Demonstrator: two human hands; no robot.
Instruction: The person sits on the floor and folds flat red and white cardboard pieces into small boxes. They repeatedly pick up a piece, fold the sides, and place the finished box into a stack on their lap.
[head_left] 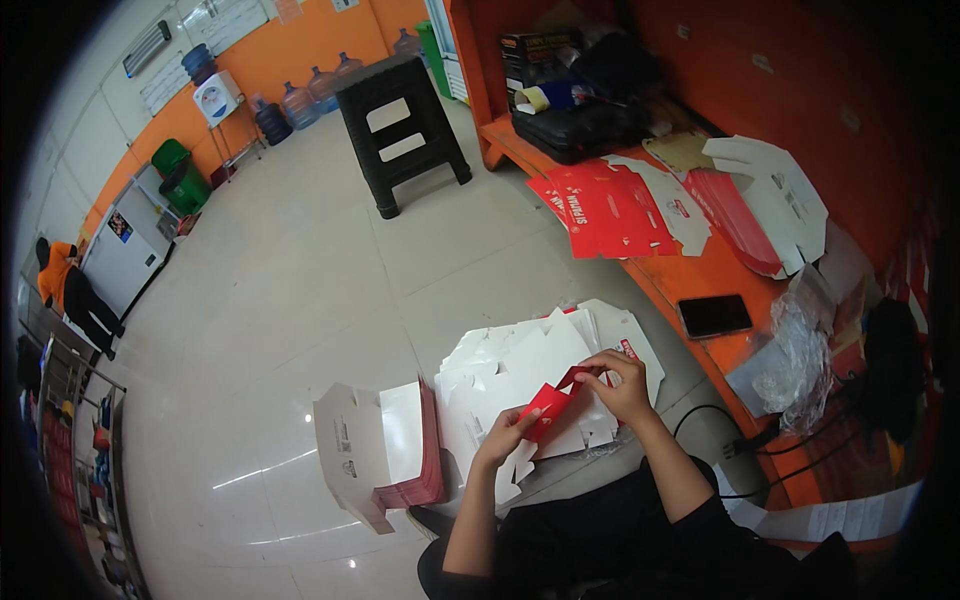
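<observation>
My left hand (504, 436) grips the near left end of a small red and white cardboard carton (546, 406), thumb on its red face. At its far right end my right hand (620, 386) pinches a red flap, fingers closed on the edge. The carton is partly folded and tilted above a loose pile of white cardboard blanks (485, 365) on the floor before me. Left of that pile stands a neat stack of red-edged cartons (412, 450), with a pale blank (352, 440) leaning out beside it.
An orange shelf (655, 290) on the right carries red blanks (610, 210), a phone (714, 315), a black bag (580, 130) and crumpled plastic (800, 350). A black cable (715, 408) hangs there. Ahead stands a black stool (405, 130). A person in orange (65, 275) is far left, beside a chest freezer (125, 250).
</observation>
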